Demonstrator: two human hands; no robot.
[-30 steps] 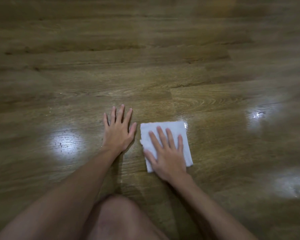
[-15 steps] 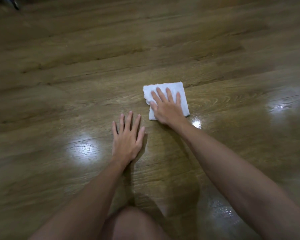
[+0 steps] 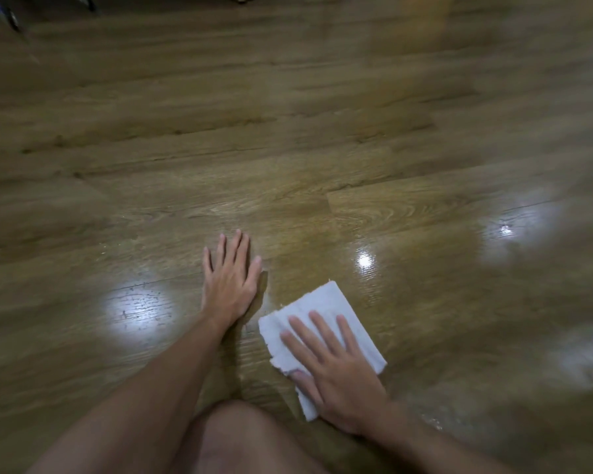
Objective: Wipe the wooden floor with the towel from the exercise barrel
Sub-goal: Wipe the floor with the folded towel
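The right hand point(image 3: 336, 367) lies flat, fingers spread, on the folded white towel point(image 3: 326, 302) on the wooden floor point(image 3: 288, 148), just beside the left hand point(image 3: 230, 278) braced flat on the boards; even palm pressure and overlapping strokes would likely work best

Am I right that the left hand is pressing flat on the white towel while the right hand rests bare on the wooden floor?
Not quite: the hands are swapped. The head view shows the right hand pressing flat on the white towel, while the left hand rests bare on the wooden floor.
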